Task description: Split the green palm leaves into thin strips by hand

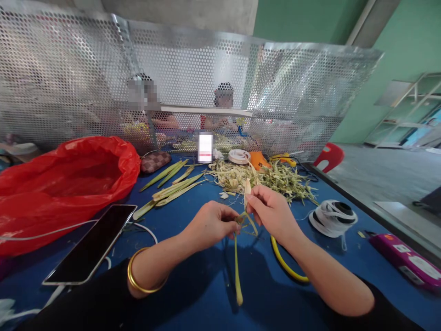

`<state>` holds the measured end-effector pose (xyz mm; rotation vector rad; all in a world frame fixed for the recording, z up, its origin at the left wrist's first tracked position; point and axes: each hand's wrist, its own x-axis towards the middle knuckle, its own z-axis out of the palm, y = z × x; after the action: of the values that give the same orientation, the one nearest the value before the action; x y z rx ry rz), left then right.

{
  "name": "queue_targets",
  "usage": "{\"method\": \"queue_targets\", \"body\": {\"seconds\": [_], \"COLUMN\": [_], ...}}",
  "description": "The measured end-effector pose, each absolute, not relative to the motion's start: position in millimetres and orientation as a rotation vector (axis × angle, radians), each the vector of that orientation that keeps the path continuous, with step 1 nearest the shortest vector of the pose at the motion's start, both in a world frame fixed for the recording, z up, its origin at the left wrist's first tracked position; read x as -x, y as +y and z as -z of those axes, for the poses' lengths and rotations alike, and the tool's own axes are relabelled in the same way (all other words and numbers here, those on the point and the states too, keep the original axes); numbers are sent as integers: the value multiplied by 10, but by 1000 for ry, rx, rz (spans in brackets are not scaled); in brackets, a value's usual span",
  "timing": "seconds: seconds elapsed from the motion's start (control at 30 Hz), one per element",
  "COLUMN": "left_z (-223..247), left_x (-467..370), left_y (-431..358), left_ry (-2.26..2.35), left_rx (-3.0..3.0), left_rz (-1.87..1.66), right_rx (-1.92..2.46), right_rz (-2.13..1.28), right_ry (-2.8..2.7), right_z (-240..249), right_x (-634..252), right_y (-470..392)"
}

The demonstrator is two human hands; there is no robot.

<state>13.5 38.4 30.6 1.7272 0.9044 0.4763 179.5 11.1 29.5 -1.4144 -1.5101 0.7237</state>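
So, left hand (215, 225) pinches one green stalk (236, 271) over the blue table (275, 303), right hand (272, 207) pinches one pale strip (247, 187), the tangle between's hard to make out, one yellow hoop (283, 265)'s partly forearm-hidden, and one red bag (132, 161)'s cut off.

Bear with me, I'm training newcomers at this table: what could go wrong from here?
The thin pale strip in the right hand might tear if pulled hard.
The green stem hanging below the left hand could slip if that pinch loosens.
The left forearm might snag the white cable looping close beside it.
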Motion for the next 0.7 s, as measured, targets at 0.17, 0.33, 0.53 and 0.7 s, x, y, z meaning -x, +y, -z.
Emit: {"method": "queue_targets", "body": {"seconds": [0.17, 0.33, 0.53, 0.7], "left_z": [-270, -252, -272, -240], "left_x": [-141, -150, -105, -75], "left_y": [324, 275, 369, 384], "left_ry": [870, 784, 732, 636], "left_rx": [-1871, -1879, -1576, -1462], "left_rz": [-350, -243, -245, -212], "right_rx": [1438, 1332, 1183, 1120], "right_rz": [-720, -1084, -988, -912], "right_ry": [-1628, -1251, -1012, -1118], "right_z": [-311, -327, -302, -242], "right_x": [-1802, -1776, -1750, -1694], "right_y": [142, 161, 165, 149]}}
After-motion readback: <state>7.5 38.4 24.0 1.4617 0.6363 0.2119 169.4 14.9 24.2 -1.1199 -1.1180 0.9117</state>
